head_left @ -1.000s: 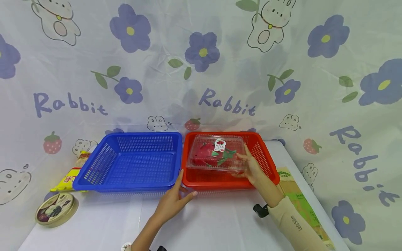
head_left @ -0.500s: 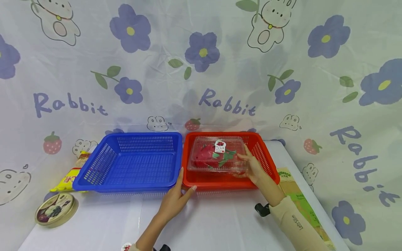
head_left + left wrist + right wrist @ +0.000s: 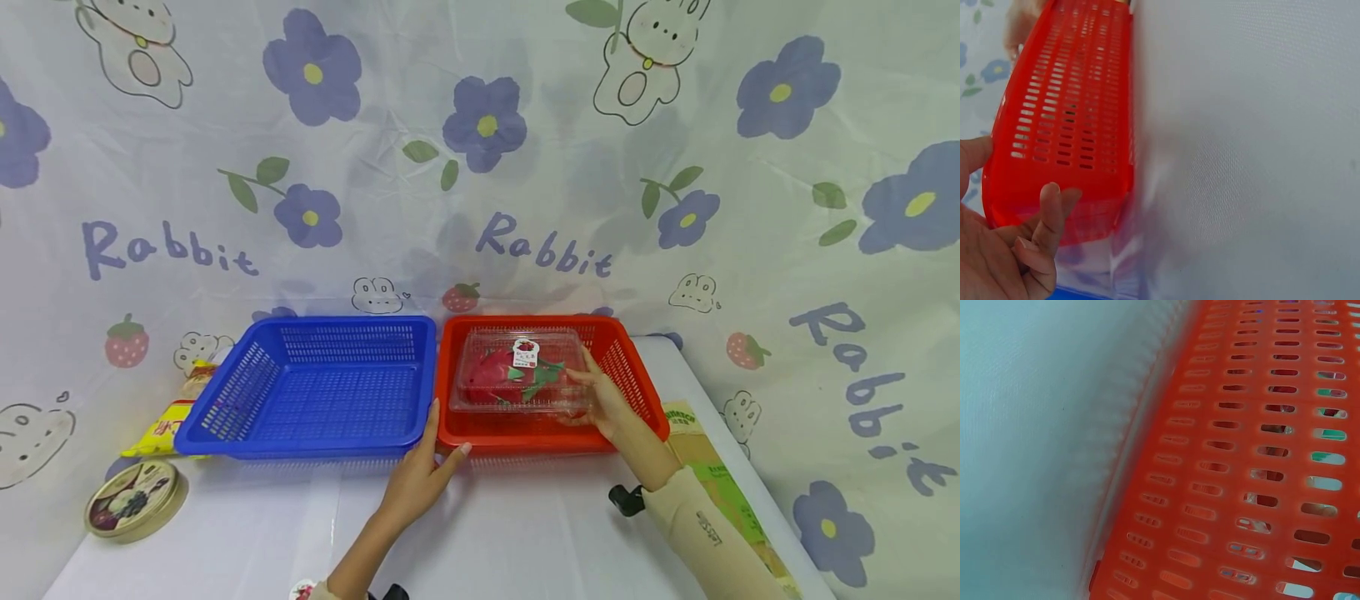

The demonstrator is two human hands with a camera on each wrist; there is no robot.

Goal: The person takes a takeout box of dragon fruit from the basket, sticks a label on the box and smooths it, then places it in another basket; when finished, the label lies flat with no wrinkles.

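A clear plastic box [image 3: 564, 343] with a white label and a pink-red dragon fruit [image 3: 491, 373] inside lies within the outline of the red basket [image 3: 525, 444]. My right hand [image 3: 603, 404] grips the box's right end, thumb over the lid side and other fingers lower. At the basket's front left corner, my left hand [image 3: 416, 482] holds the rim. The left wrist view shows its thumb [image 3: 975, 153] at the rim and its bent fingers against the outer wall. In the right wrist view, the slotted basket wall [image 3: 1222, 437] hides the right hand.
A blue basket [image 3: 300, 450] stands directly left of the red one. At the left lie a round gold tin [image 3: 135, 504] and a yellow snack bag [image 3: 161, 432]. A green and brown package [image 3: 720, 479] lies right, partly under the right sleeve. A printed curtain [image 3: 405, 208] hangs behind.
The right hand has lowered the plastic box slightly into the red basket. My left hand has moved a little forward, its thumb coming up to the red basket's front rim.
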